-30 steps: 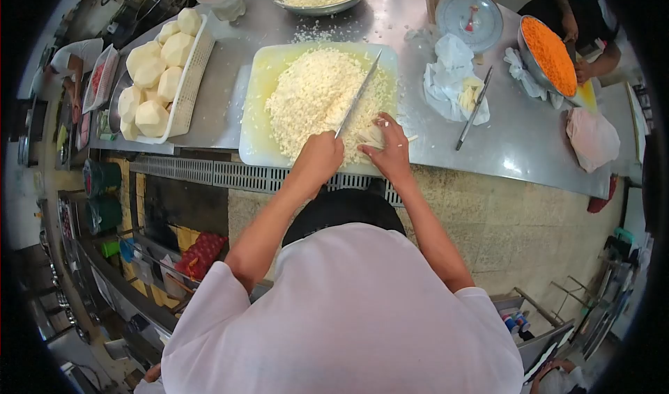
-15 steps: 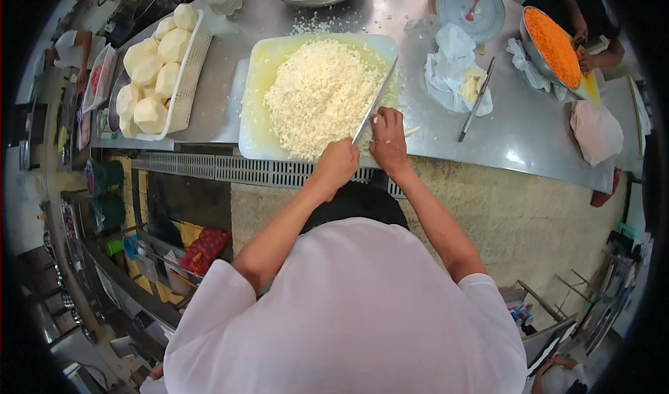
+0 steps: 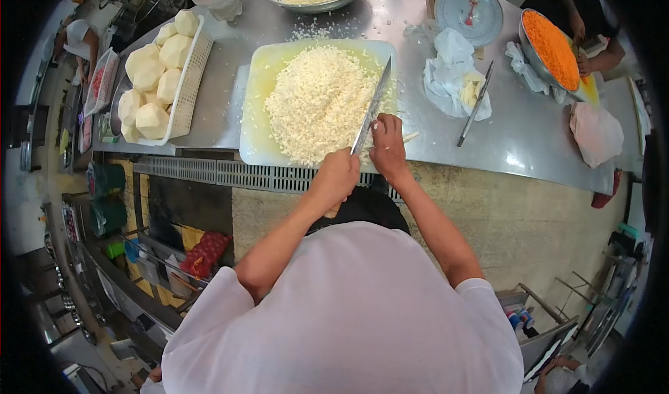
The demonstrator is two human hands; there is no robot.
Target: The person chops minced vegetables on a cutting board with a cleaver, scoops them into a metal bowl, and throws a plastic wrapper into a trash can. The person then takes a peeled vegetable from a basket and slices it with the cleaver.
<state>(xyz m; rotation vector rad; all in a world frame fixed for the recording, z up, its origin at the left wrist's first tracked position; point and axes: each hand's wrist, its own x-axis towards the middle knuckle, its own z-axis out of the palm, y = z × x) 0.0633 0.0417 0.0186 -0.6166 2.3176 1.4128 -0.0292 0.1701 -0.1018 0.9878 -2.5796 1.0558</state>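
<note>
On the cutting board (image 3: 254, 133) lies a large heap of finely chopped pale vegetable (image 3: 317, 101). My left hand (image 3: 338, 178) is wrapped round the handle of a long knife (image 3: 372, 105), whose blade points up and away along the heap's right side. Close beside the blade, at the board's near right corner, my right hand (image 3: 389, 143) has its fingers curled down over pale strips. Most of the strips are hidden under it; an end (image 3: 411, 136) shows to its right.
A white basket (image 3: 191, 80) of peeled vegetables stands left. Beyond the board is a metal bowl (image 3: 317, 4). To the right lie a plastic bag (image 3: 446, 70), a second knife (image 3: 477, 103), a scale (image 3: 468, 14) and a bowl of orange shreds (image 3: 550, 49) near a co-worker's hand (image 3: 584, 64).
My left hand and the knife have moved right, towards my right hand. My right hand's fingers, spread round the strips a second ago, have closed down over them.
</note>
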